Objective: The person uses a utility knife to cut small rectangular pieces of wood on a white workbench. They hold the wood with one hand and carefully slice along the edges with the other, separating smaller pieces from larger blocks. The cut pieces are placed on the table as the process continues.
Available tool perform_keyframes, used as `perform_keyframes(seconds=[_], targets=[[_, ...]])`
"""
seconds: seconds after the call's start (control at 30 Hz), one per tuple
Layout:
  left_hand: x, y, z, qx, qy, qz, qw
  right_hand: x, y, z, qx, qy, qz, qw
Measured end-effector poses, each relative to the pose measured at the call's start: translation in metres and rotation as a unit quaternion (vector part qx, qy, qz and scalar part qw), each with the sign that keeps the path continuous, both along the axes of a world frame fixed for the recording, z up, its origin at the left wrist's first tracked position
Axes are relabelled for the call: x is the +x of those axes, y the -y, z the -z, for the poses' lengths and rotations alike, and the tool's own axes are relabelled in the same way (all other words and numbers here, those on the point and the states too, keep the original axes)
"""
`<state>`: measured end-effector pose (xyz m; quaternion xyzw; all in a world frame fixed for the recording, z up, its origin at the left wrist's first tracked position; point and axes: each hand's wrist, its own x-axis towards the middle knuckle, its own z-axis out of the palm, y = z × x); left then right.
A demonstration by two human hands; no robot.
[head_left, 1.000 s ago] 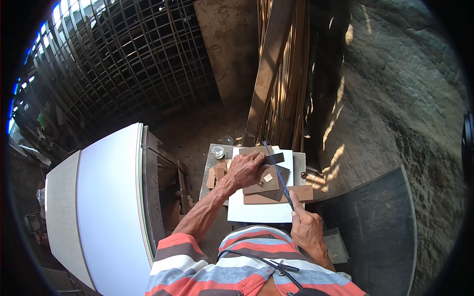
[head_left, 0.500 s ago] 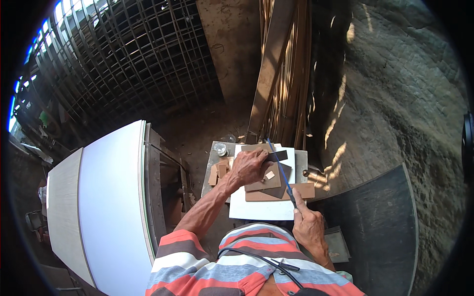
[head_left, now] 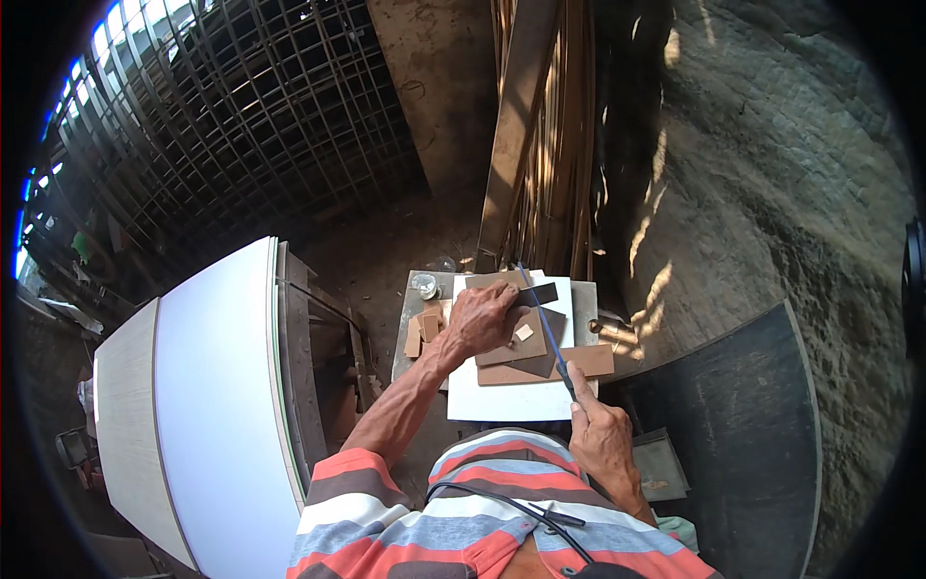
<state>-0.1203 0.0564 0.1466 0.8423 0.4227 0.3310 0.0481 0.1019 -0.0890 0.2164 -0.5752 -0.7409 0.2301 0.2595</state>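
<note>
My left hand [head_left: 479, 320] is closed on a small dark flat strip [head_left: 538, 295], pressing it over the stack of boards on the small table. My right hand [head_left: 600, 439] is wrapped round the dark handle of a long thin blue-bladed saw [head_left: 546, 323], its forefinger stretched along the handle. The blade points away from me and crosses the dark strip, just right of my left fingers. Beneath lie a brown square board [head_left: 511, 351], a longer brown strip [head_left: 586, 361] and a white sheet [head_left: 511, 405]. A small pale block [head_left: 524, 333] sits on the brown board.
Small brown blocks [head_left: 424, 326] and a clear jar [head_left: 424, 286] stand on the table's left side. A large white panel [head_left: 217, 405] leans at left, a dark curved sheet [head_left: 738, 434] at right. Long wooden strips [head_left: 555, 164] stand behind, beside a metal grille [head_left: 280, 106].
The whole view has shifted slightly, so the table sits a little higher in the picture. My hands, the dark strip and the blade keep nearly the same places relative to each other.
</note>
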Motion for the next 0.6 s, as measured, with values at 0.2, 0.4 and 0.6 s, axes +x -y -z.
perform_keyframes(seconds=[0.2, 0.4, 0.6], targets=[[0.006, 0.005, -0.015, -0.023, -0.022, 0.01, 0.999, -0.004, -0.013, -0.006, -0.009, 0.015, 0.016, 1.0], [0.016, 0.007, -0.011, 0.011, -0.001, 0.02, 1.0, -0.003, -0.028, -0.003, -0.035, 0.056, 0.034, 0.997], [0.016, 0.002, -0.01, 0.0, -0.002, -0.003, 1.0, 0.008, -0.008, -0.003, -0.031, 0.021, 0.008, 0.999]])
